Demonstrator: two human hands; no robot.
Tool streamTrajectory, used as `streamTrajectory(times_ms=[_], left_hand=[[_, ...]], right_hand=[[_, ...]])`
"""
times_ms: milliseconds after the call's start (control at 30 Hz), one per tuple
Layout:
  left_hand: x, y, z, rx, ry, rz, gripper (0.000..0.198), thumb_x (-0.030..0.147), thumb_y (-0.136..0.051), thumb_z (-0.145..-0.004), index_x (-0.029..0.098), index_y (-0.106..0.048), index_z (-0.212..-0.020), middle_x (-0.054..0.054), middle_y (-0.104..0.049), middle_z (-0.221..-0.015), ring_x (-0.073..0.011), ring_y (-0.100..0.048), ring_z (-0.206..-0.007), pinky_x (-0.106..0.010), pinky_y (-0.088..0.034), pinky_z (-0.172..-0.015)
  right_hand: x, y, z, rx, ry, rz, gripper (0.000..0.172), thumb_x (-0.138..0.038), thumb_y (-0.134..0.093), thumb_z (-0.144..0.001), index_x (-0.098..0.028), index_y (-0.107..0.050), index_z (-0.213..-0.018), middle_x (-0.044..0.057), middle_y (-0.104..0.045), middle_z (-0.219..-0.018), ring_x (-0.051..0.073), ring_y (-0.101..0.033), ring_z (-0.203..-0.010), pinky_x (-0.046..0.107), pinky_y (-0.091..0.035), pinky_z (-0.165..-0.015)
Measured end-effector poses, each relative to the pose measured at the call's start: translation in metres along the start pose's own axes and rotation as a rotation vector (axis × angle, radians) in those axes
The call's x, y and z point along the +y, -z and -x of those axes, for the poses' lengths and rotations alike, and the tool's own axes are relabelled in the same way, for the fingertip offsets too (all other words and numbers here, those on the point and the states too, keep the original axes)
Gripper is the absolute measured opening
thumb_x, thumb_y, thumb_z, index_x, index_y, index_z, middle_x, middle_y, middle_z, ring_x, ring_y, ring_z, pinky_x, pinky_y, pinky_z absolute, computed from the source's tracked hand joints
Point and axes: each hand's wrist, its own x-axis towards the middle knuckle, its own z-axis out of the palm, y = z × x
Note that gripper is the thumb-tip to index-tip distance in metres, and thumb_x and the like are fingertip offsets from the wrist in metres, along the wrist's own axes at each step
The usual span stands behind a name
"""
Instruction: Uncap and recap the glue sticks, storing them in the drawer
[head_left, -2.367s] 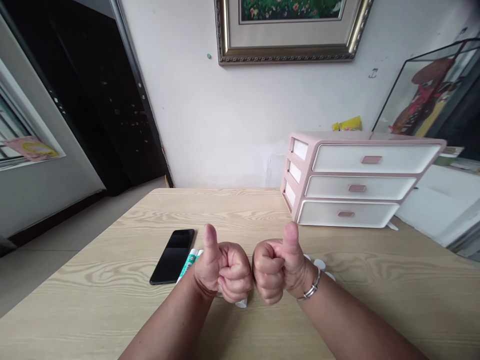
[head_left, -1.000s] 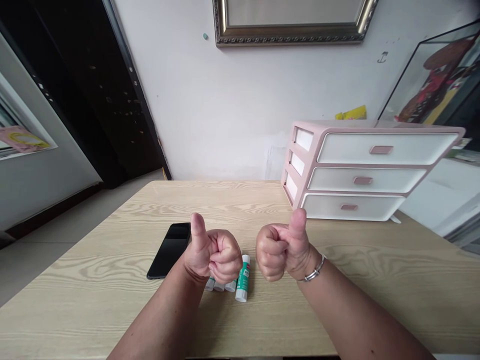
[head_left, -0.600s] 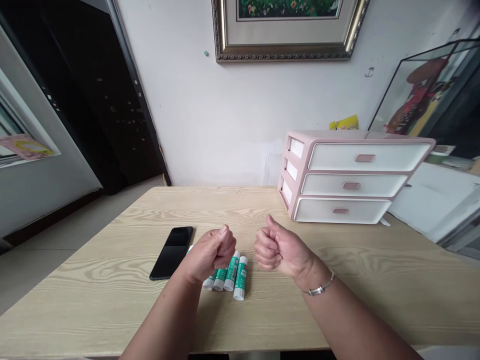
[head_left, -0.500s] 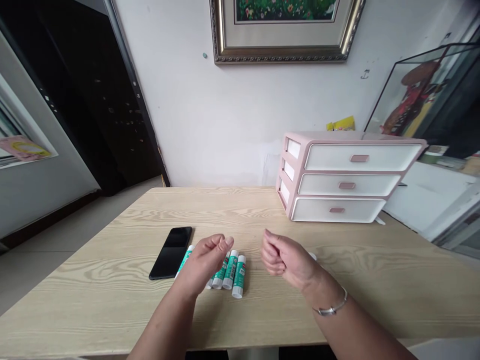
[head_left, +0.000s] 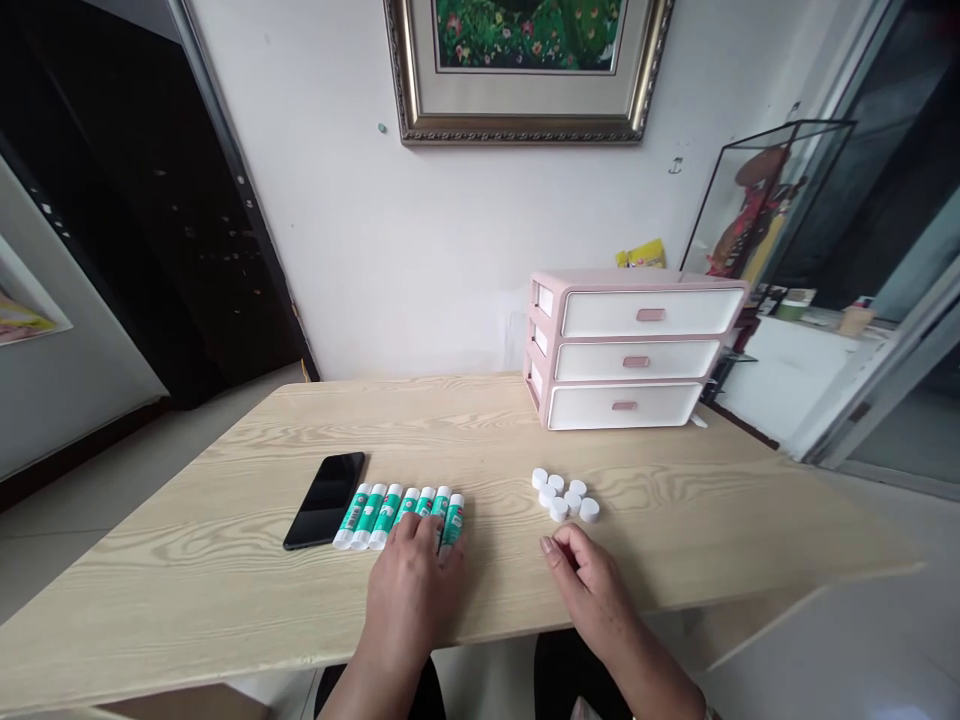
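A: You have seven glue sticks (head_left: pixel 367 517) before you, green and white. They lie side by side in one row on the table (head_left: pixel 247 600), a little to your left.

B: Yes, and your left hand (head_left: pixel 411 575) is over the right end of this row. Your fingers are bent and come down upon the sticks there, and your thumb is beside the rightmost stick (head_left: pixel 454 515).

A: Do you grasp it, or do you only touch?

B: This I cannot tell, because the back of your hand hides the contact.

A: And your right hand (head_left: pixel 592 590)?

B: It is near the front edge, with the fingers curled and the thumb close to the index finger. The palm is hidden from view, so I cannot tell if it is clenched on something or free.

A: Just beyond it are your white caps (head_left: pixel 559 509), seven pieces in a loose group, well apart from the sticks.

B: At the left end of the row your black phone (head_left: pixel 326 500) lies flat. Farther back, to your right, stands a pink and white drawer unit (head_left: pixel 600 362), its three drawers closed.
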Motion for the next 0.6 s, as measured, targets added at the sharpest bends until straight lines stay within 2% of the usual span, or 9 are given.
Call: streamTrajectory(times_ms=[167, 333, 433, 600], left_hand=[[0.009, 0.001, -0.008, 0.056, -0.147, -0.191, 0.019, 0.034, -0.061, -0.092, 0.019, -0.073, -0.093, -0.011, -0.069, -0.091, -0.0309, -0.065, -0.095, -0.043, -0.052, -0.088], [0.015, -0.002, -0.010, 0.032, -0.131, -0.227, 0.020, 0.033, -0.063, -0.091, 0.016, -0.073, -0.092, -0.013, -0.070, -0.094, -0.0316, -0.064, -0.096, -0.044, -0.052, -0.088], [0.017, -0.003, -0.011, 0.002, -0.131, -0.216, 0.019, 0.032, -0.062, -0.091, 0.016, -0.073, -0.091, -0.013, -0.070, -0.096, -0.0321, -0.064, -0.097, -0.045, -0.051, -0.090], [0.020, -0.003, -0.006, -0.016, -0.151, -0.209, 0.015, 0.030, -0.062, -0.090, 0.018, -0.072, -0.088, -0.014, -0.072, -0.100, -0.0343, -0.064, -0.102, -0.047, -0.050, -0.092]], right_hand=[[0.012, -0.003, -0.002, 0.078, 0.000, -0.084, 0.038, -0.054, -0.054, -0.097, -0.023, -0.048, -0.076, -0.005, -0.041, -0.063, 0.015, -0.038, -0.060, 0.027, -0.030, -0.059], [0.019, -0.004, -0.003, 0.131, 0.005, -0.126, 0.040, -0.057, -0.049, -0.098, -0.023, -0.049, -0.078, -0.006, -0.038, -0.064, 0.014, -0.037, -0.061, 0.025, -0.031, -0.058], [0.016, -0.005, -0.002, 0.163, 0.001, -0.076, 0.039, -0.056, -0.048, -0.098, -0.023, -0.051, -0.079, -0.005, -0.043, -0.063, 0.014, -0.041, -0.060, 0.026, -0.034, -0.058], [0.011, -0.004, -0.002, 0.265, -0.041, 0.055, 0.038, -0.057, -0.046, -0.097, -0.022, -0.059, -0.090, -0.001, -0.059, -0.069, 0.017, -0.054, -0.063, 0.028, -0.040, -0.060]])
